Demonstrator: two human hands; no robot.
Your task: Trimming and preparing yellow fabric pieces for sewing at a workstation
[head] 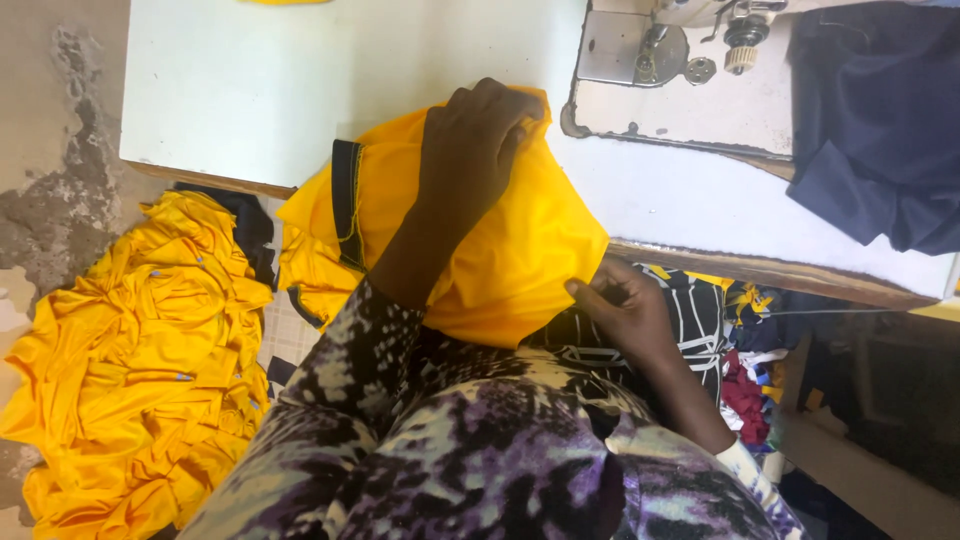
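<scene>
On the floor at the far left lay a heap of yellow garments (140, 370), crumpled together beside the near left corner of the white sewing table (300, 70). Just right of the heap, a yellow garment with a dark trim band (520, 250) was draped over the table's near edge, its bulk bunched up and hanging down toward the person's lap. The left hand (475, 150) lay on top of it, fingers curled and closed over a gathered fold at the garment's far end, on the table surface. Further right and nearer, the right hand (625, 305) pinched the garment's lower right edge between thumb and fingers, just below the table's edge, against a black-and-white patterned cloth (690, 310). On the table beyond, the base of a sewing machine (680, 90) sat at the far right, and a dark blue fabric (880, 120) lay piled at the right end, touching the machine's side.
</scene>
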